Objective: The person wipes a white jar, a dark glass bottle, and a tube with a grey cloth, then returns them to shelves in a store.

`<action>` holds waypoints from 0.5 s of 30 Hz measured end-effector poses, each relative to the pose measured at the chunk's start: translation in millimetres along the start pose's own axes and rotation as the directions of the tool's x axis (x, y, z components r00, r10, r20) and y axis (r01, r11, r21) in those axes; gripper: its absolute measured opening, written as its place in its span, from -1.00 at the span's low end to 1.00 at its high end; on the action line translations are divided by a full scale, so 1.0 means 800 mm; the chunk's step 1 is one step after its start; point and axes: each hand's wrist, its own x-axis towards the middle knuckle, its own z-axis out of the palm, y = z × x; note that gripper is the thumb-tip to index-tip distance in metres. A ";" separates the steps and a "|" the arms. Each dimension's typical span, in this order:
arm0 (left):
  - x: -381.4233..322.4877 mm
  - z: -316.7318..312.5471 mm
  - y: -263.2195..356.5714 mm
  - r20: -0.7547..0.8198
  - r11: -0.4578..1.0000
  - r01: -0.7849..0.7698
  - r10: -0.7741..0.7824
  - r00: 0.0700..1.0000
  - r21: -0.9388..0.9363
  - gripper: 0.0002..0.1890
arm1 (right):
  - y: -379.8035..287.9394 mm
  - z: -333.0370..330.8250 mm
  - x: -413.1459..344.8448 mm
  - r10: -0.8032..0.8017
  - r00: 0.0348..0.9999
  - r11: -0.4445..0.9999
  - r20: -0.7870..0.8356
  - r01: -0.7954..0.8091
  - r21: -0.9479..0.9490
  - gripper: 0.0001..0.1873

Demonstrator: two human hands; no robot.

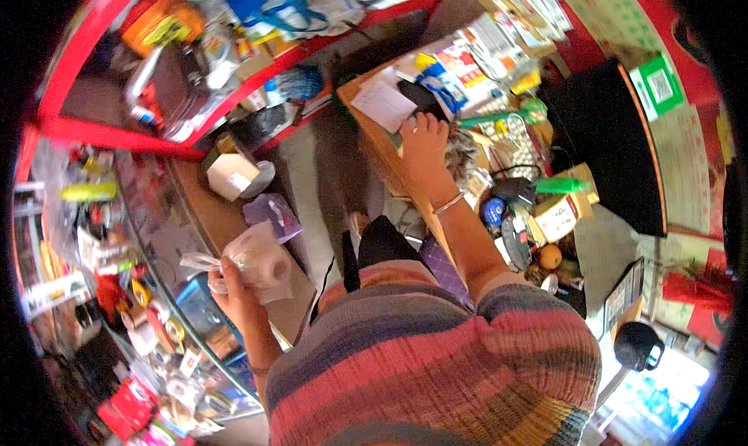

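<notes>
My left hand (236, 291) grips the gathered neck of a thin, whitish plastic bag (257, 250). A pale roll with a round core (279, 267) shows through its side. On the desk edge, my right hand (425, 136) rests with its fingers against a white sheet of paper (383, 100) and a black object (422, 98). Its palm faces down, so what lies under the fingers is hidden. The wooden desk (365, 127) is crowded beside that arm.
A glass display counter (175, 306) full of small goods stands on the left. Red-edged shelves (245, 104) run across the top. On the floor side are an open cardboard box (231, 174) and a purple bag (272, 215). A black monitor (608, 142) stands behind the desk clutter.
</notes>
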 end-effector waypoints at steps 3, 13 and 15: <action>0.024 0.016 -0.014 0.066 0.999 0.035 -0.035 0.997 0.003 -0.75 | 0.048 0.003 -0.027 0.186 0.966 0.974 0.180 -0.158 -0.159 -0.61; 0.048 0.091 -0.002 0.232 0.974 0.039 -0.092 0.968 0.224 -0.59 | 0.110 0.020 -0.055 0.433 0.853 0.883 -0.293 -0.335 0.329 -0.68; 0.050 0.101 0.005 0.262 0.958 0.021 -0.099 0.960 0.285 -0.55 | 0.113 -0.012 -0.054 0.572 0.768 0.721 -0.287 -0.305 0.622 -0.69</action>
